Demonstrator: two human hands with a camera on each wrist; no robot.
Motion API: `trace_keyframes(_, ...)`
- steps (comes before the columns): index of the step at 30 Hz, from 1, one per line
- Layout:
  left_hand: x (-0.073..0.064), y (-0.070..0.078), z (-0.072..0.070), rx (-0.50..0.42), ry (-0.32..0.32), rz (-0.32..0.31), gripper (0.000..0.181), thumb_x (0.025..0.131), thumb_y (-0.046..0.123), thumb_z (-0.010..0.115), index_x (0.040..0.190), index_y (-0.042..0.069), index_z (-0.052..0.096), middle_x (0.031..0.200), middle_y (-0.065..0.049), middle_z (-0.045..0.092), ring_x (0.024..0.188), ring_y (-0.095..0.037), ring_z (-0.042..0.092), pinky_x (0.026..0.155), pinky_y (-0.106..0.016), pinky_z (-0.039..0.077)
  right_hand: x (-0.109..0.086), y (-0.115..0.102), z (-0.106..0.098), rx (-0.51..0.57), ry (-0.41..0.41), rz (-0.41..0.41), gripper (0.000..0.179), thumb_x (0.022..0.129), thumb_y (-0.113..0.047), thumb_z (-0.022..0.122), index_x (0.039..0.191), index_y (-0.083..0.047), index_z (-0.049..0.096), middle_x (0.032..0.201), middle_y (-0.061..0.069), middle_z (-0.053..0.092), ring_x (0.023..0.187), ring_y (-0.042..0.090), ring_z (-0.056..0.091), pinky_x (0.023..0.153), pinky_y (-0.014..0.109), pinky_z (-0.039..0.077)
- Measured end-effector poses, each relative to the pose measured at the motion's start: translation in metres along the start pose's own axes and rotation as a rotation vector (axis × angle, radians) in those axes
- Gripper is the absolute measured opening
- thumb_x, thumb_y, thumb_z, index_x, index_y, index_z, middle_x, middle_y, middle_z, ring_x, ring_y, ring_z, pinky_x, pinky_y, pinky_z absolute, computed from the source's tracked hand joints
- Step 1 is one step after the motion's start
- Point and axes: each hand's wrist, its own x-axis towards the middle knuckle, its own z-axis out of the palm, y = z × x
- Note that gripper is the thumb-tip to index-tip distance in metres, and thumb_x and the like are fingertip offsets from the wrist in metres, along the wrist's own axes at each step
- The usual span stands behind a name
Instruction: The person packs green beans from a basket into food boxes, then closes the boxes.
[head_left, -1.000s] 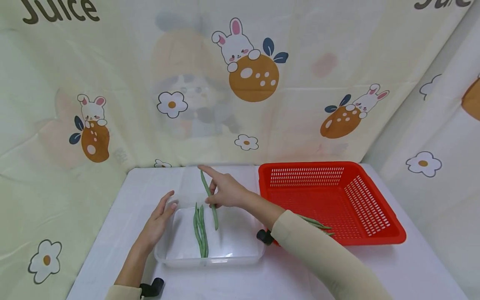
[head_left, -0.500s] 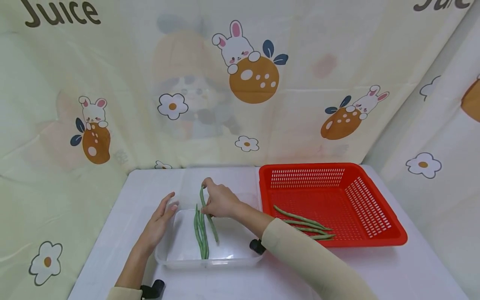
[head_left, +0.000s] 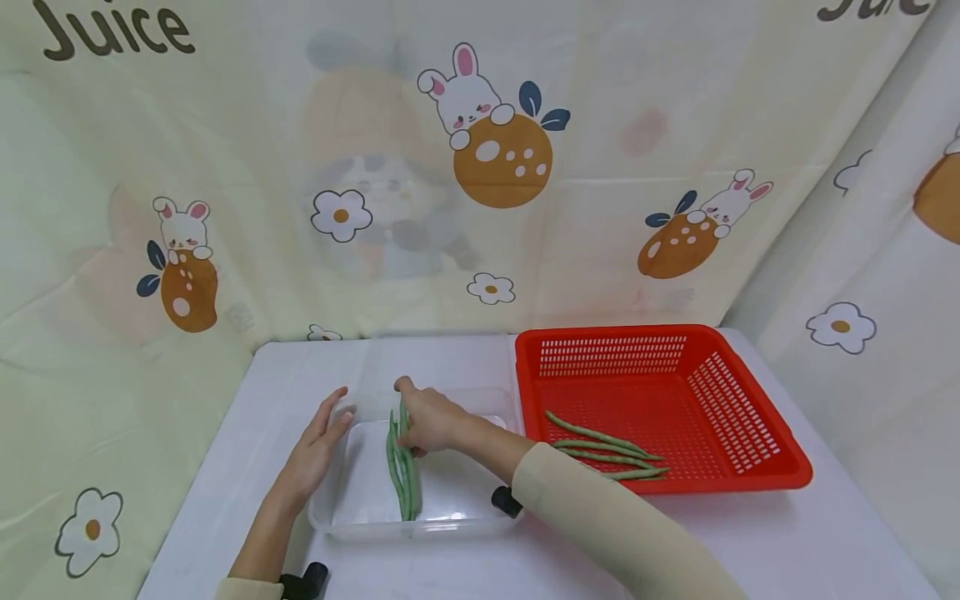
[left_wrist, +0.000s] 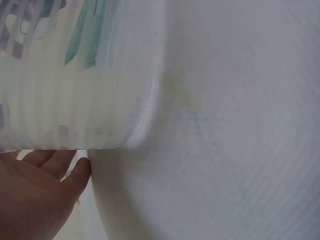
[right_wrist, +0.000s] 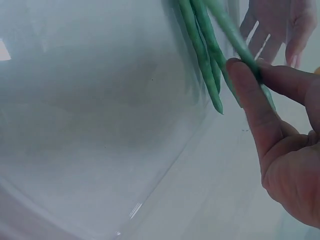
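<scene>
Left of centre in the head view, one left hand (head_left: 313, 450), fingers loosely extended, is at the left wall of one clear box (head_left: 450, 527). Three green beans (head_left: 397, 467) lie inside, at lower centre; just beside them the right hand (head_left: 431, 421) pinches a fourth bean (right_wrist: 231, 31). At lower right, one red basket (head_left: 735, 483) holds at least four more beans (head_left: 600, 434).

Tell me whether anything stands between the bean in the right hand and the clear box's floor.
Nothing visible does: the right hand pinches the bean over the lidless clear box, and the other beans lie close beside that bean.
</scene>
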Motion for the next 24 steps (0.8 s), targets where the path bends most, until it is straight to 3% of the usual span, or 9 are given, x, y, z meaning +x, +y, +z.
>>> trace_keyframes(6, -0.0001, -0.0007, -0.0001, -0.001, -0.003, 0.001, 0.062, 0.112, 0.047, 0.041, 0.166, 0.026, 0.020, 0.174, -0.012, 0.017, 0.162, -0.039, 0.006, 0.125, -0.071, 0.007, 0.0004, 0.0031, -0.0008, -0.016, -0.013, -0.023, 0.068, 0.088, -0.007, 0.083, 0.141, -0.015, 0.042, 0.077, 0.003, 0.066, 0.057, 0.013, 0.070, 0.056, 0.024, 0.056)
trace_keyframes(13, -0.0001, -0.0013, -0.0005, 0.001, -0.004, 0.001, 0.062, 0.111, 0.049, 0.041, 0.166, 0.027, 0.020, 0.174, -0.011, 0.016, 0.163, -0.037, 0.006, 0.126, -0.069, 0.009, -0.0011, 0.0044, 0.0002, 0.011, -0.143, -0.051, 0.025, 0.088, 0.005, 0.079, 0.107, 0.001, 0.064, 0.078, 0.002, 0.062, 0.056, 0.015, 0.070, 0.066, 0.040, 0.065)
trace_keyframes(21, -0.0012, -0.0010, -0.0011, 0.002, -0.011, 0.003, 0.062, 0.112, 0.047, 0.041, 0.166, 0.027, 0.019, 0.174, -0.014, 0.017, 0.162, -0.040, 0.005, 0.124, -0.072, 0.008, -0.0058, 0.0035, 0.0009, -0.081, -0.201, -0.014, 0.018, 0.091, 0.002, 0.077, 0.107, -0.004, 0.073, 0.100, 0.006, 0.066, 0.062, 0.014, 0.071, 0.058, 0.025, 0.061)
trace_keyframes(24, -0.0008, -0.0013, -0.0008, -0.001, -0.010, 0.004, 0.062, 0.112, 0.046, 0.041, 0.166, 0.027, 0.019, 0.173, -0.014, 0.020, 0.162, -0.040, 0.007, 0.124, -0.071, 0.008, -0.0062, 0.0032, 0.0005, -0.056, -0.198, -0.008, 0.022, 0.090, 0.004, 0.076, 0.111, -0.004, 0.074, 0.095, 0.008, 0.068, 0.065, 0.020, 0.075, 0.059, 0.027, 0.062)
